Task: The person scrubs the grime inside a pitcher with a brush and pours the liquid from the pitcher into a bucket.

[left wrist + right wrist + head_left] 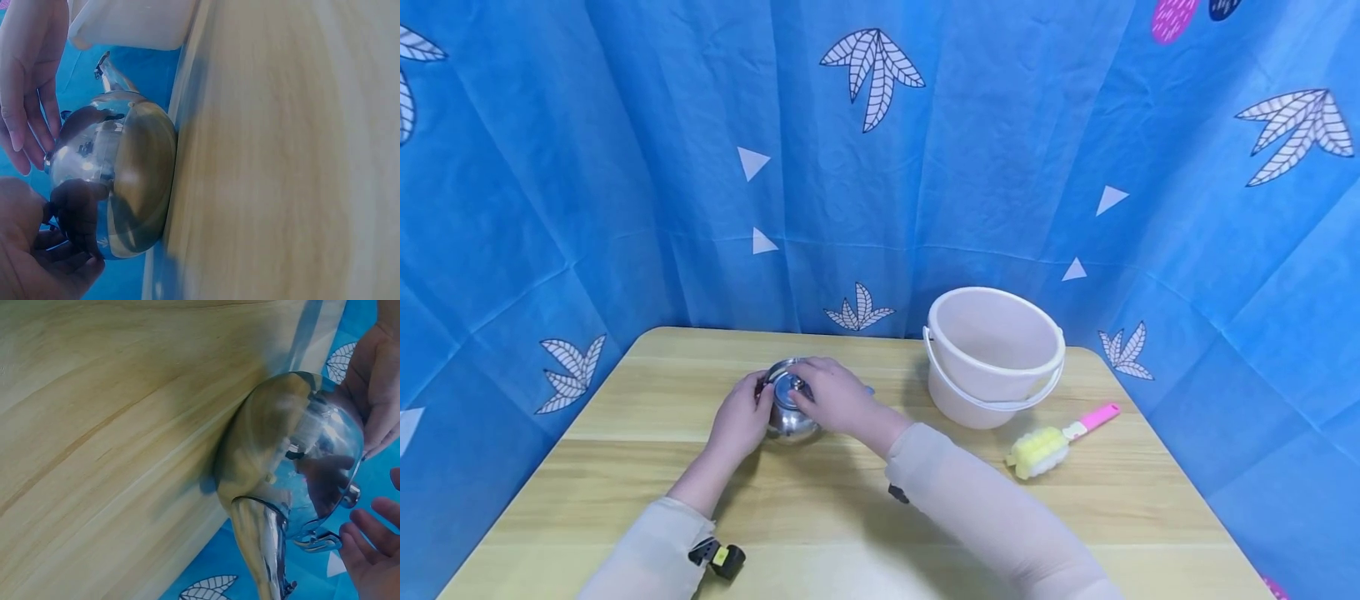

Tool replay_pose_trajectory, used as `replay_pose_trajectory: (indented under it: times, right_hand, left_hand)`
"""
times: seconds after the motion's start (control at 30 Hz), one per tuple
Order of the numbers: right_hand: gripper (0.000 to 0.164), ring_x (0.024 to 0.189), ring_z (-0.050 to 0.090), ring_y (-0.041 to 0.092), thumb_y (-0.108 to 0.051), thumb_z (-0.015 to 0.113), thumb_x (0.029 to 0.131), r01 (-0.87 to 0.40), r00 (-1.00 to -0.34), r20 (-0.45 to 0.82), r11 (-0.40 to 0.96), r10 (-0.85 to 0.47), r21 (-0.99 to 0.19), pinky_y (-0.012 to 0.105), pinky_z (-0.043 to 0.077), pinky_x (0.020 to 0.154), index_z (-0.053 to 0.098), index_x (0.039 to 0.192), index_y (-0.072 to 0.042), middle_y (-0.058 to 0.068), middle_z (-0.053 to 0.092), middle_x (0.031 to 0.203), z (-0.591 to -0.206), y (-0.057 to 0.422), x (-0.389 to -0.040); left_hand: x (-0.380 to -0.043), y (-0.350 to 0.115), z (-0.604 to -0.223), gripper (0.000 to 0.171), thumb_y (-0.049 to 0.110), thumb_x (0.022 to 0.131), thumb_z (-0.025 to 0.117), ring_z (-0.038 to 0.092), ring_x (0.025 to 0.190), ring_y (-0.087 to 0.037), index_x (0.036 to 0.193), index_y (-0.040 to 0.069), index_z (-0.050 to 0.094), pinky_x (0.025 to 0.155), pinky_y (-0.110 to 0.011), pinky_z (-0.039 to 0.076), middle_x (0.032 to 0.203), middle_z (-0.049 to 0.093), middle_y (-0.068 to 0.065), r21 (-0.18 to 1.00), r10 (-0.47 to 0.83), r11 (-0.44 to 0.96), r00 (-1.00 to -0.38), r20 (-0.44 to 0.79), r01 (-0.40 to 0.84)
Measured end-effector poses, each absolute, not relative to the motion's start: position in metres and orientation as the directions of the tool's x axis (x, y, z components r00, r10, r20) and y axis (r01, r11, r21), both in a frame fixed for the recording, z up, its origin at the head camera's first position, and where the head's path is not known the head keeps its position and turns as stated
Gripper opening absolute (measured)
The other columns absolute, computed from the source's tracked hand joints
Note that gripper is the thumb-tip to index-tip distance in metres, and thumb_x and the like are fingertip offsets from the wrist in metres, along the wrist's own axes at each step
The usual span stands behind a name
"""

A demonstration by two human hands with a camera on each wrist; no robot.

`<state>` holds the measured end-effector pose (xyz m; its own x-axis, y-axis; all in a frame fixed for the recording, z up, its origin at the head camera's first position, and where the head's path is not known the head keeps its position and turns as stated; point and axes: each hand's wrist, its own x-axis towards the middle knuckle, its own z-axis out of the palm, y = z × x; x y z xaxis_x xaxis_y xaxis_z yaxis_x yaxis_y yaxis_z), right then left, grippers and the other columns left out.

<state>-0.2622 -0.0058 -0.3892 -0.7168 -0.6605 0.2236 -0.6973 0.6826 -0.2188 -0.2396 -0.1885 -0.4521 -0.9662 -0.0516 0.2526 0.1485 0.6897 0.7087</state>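
A shiny stainless steel teapot (pixel 792 423) stands upright on the table, left of its middle. My left hand (pixel 739 421) grips its left side near the handle, thumb up by the rim and fingers around the body. Above the lid (pixel 784 392) is my right hand (pixel 842 397), its fingers loosely extended. In the right wrist view its fingertips are close to the lid knob (pixel 352 496) and right at the metal handle bracket (pixel 319 540). The spout (pixel 265 544) points away to the right, under the right hand in the head view.
A white bucket (pixel 951 385) with its bail handle lowered stands at the back right. In front of it lies a sponge brush (pixel 1039 452) with a pink handle. The wooden table (pixel 820 533) is surrounded by a blue patterned curtain (pixel 700 167).
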Motion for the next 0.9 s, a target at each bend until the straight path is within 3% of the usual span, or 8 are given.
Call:
replay_pose_trajectory:
  times: [0.7, 0.9]
  right_hand:
    - [0.034, 0.128, 0.055, 0.021, -0.027, 0.06, 0.101, -0.725, -0.688, 0.232, 0.665, -0.688, -0.18, 0.029, 0.039, 0.112, 0.065, 0.131, -0.011, 0.006, 0.063, 0.134, -0.396, -0.02, -0.269]
    - [0.028, 0.122, 0.059, 0.019, -0.024, 0.061, 0.101, -0.721, -0.689, 0.226, 0.683, -0.689, -0.117, 0.027, 0.043, 0.108, 0.068, 0.124, -0.011, 0.004, 0.066, 0.127, -0.399, -0.023, -0.272]
  left_hand:
    - [-0.238, -0.185, -0.448, 0.043, 0.017, 0.106, 0.045, 0.054, 0.124, -0.046, 0.137, -0.011, 0.049, 0.105, -0.057, 0.043, 0.134, 0.054, -0.034, 0.673, -0.07, 0.727, -0.961, 0.269, 0.136]
    - [-0.239, -0.184, -0.45, 0.043, 0.017, 0.105, 0.045, 0.054, 0.123, -0.046, 0.137, -0.012, 0.049, 0.104, -0.058, 0.044, 0.133, 0.055, -0.033, 0.667, -0.072, 0.733, -0.959, 0.272, 0.134]
